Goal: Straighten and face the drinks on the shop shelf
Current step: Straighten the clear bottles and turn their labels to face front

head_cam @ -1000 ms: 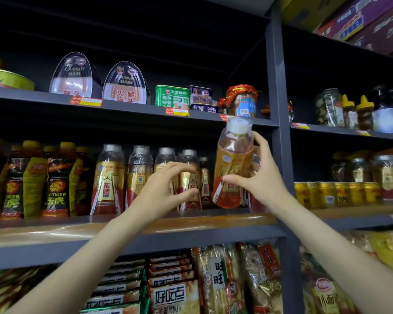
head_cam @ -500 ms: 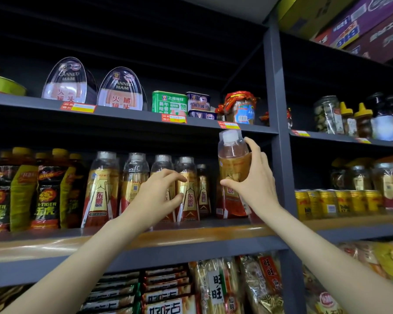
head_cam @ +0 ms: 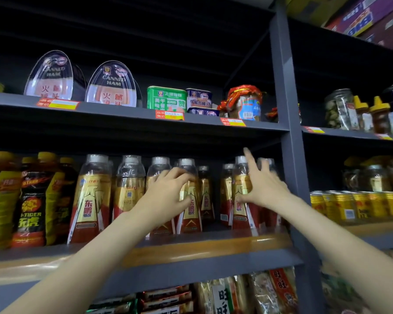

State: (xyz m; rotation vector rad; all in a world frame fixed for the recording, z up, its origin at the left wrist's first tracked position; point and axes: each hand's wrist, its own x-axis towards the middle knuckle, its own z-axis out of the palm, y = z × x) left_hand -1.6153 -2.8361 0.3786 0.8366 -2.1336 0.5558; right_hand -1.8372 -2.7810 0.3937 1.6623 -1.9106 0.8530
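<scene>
You face a dark grey shelving unit [head_cam: 284, 91] with a wood-toned middle shelf [head_cam: 202, 244] at the height of your hands. On that shelf stands a row of gold-and-red energy drink bottles [head_cam: 90, 198] with pale caps, upright, running from left of centre to the grey upright post on the right. To their left stand yellow-and-black Tiger drink bottles [head_cam: 31, 200]. On the shelf above sit two oval canned ham tins [head_cam: 111, 86], then to the right a green luncheon meat tin [head_cam: 166, 98] and a jar with a red wrapped top [head_cam: 246, 103]. Beyond the post, on the right, a row of gold cans [head_cam: 354, 206] stands at the height of the bottles.

Your left hand [head_cam: 166, 196] lies over the front of two bottles in the middle of the row, its fingers curved round one of them; the blur makes it hard to say how firmly you grip. Your right hand [head_cam: 264, 186] is spread open with straight fingers, its thumb and palm against the rightmost front bottle [head_cam: 241, 200], which stands upright near the shelf's front edge, just beside the post.
</scene>
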